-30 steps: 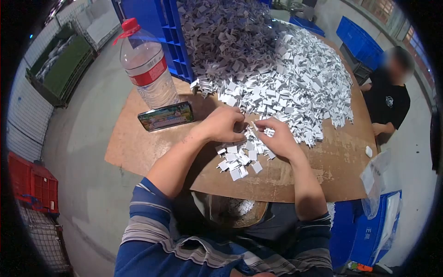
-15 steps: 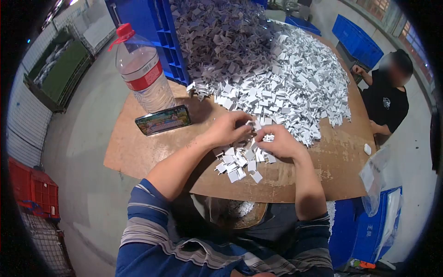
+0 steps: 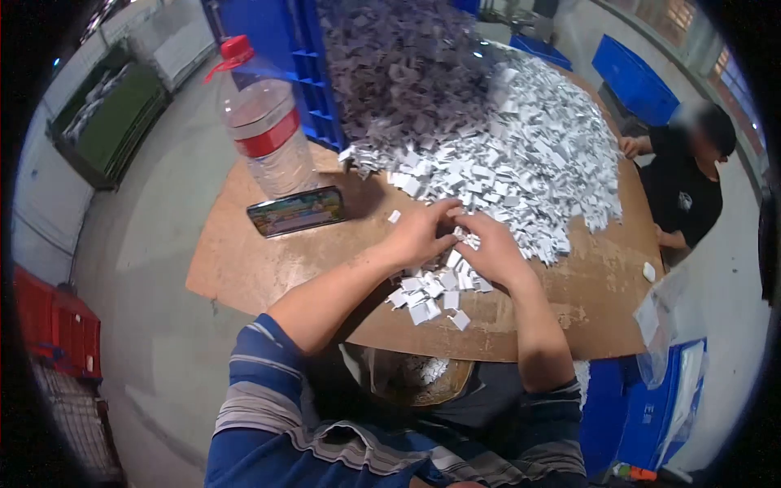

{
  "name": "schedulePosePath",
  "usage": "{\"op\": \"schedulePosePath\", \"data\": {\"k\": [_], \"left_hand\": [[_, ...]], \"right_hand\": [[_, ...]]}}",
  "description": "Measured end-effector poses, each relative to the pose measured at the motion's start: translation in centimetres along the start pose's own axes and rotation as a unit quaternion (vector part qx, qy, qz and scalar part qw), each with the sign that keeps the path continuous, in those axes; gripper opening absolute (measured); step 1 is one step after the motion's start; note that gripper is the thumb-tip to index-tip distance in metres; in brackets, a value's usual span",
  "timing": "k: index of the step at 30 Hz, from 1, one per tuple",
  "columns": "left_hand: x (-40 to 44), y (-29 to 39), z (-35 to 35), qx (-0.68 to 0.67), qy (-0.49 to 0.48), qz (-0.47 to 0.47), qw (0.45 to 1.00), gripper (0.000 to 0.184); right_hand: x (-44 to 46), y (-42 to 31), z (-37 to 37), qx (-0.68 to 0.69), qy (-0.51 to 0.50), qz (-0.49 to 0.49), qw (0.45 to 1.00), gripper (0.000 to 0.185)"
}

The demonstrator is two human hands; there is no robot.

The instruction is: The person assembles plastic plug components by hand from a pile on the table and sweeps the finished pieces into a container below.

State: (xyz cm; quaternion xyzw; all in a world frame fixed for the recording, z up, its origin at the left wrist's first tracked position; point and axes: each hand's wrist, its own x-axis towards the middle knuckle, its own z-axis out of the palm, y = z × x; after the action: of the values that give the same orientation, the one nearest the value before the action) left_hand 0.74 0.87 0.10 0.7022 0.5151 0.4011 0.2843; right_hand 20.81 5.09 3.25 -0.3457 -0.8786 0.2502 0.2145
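My left hand [image 3: 425,234] and my right hand [image 3: 493,250] meet at the near edge of a large heap of small white plastic pieces [image 3: 521,146]. Both have curled fingers, with the fingertips almost touching. A few white plastic pieces [image 3: 465,237] show between them; the right fingers close on these. What the left fingers pinch is hidden. Below the hands lies a small loose group of similar flat white pieces [image 3: 425,298]. One single piece [image 3: 394,216] lies on the wooden table just left of my left hand.
A propped phone [image 3: 297,211] and a large red-capped bottle [image 3: 272,150] stand on the left of the table [image 3: 236,252]. Behind them is a tipped blue crate [image 3: 319,89]. A person in black [image 3: 687,183] is at the right edge. A plastic bag [image 3: 657,325] hangs at the right.
My hands have drawn closer together, the left thumb and fingers shifting toward the right hand. A single white piece now shows left of my left hand. The view has shifted slightly.
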Motion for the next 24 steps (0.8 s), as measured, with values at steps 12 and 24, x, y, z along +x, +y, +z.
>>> {"op": "schedulePosePath", "data": {"k": [12,24], "left_hand": [[0.2,-0.1,-0.5,-0.076,-0.003,-0.003,0.997,0.043],[0.7,-1.0,-0.3,0.019,0.156,0.073,0.985,0.017]], "right_hand": [[0.6,-0.8,0.9,0.074,0.027,0.024,0.997,0.031],[0.7,1.5,-0.5,0.34,0.012,0.192,0.921,0.033]]}}
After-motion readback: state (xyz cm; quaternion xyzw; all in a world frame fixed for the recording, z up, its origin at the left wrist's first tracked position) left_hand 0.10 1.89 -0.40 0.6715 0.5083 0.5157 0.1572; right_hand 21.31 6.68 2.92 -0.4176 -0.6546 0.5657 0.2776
